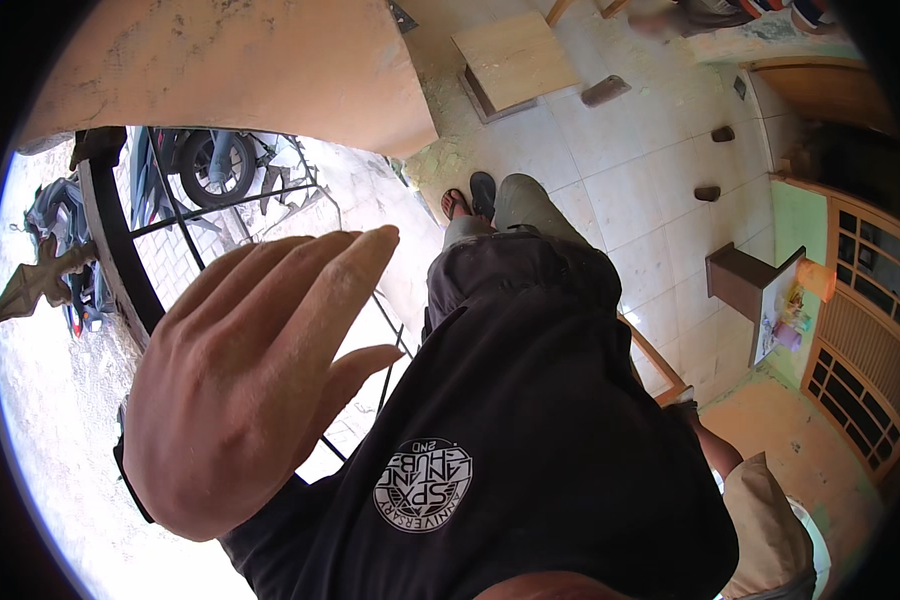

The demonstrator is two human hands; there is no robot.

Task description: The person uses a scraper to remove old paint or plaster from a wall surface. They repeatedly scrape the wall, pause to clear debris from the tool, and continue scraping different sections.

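Observation:
My left hand [247,375] is raised close to the camera, its back towards me. The four fingers lie side by side and point up and to the right, while the thumb stands apart. Nothing shows between thumb and fingers; the palm is hidden. Behind this hand runs a black metal railing [195,217]. My right hand is out of view. Below me are my black T-shirt [570,450] with a round white print, grey trousers [525,202] and a dark flip-flop [483,195] on the tiled floor [622,165].
Motorbikes, one showing its wheel [217,169], stand on the paving at left. An orange wall [255,67] rises at upper left. A low wooden table [514,60] stands ahead; a small table [772,300] bears several items. Another person's tan clothing [765,517] shows at lower right.

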